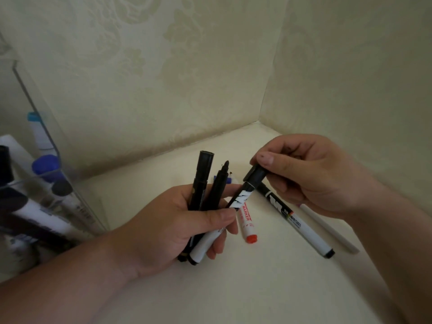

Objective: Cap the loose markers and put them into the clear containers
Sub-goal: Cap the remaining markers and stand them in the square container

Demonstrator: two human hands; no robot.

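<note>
My left hand (173, 225) grips a bundle of three markers: a capped black one (201, 181), an uncapped black one with its tip bare (218, 185), and a white-bodied marker (236, 202) slanting up to the right. My right hand (311, 176) pinches the black cap (256, 176) on the top end of that white-bodied marker. On the table lie a red marker (247, 226), a black-and-white marker (299, 220) and a plain white one (329, 229). A blue-and-white marker (230, 180) peeks out behind the bundle.
Clear containers (58, 174) stand at the left edge, holding several blue and black capped markers. The cream table (257, 288) sits in a corner between two patterned walls (187, 78).
</note>
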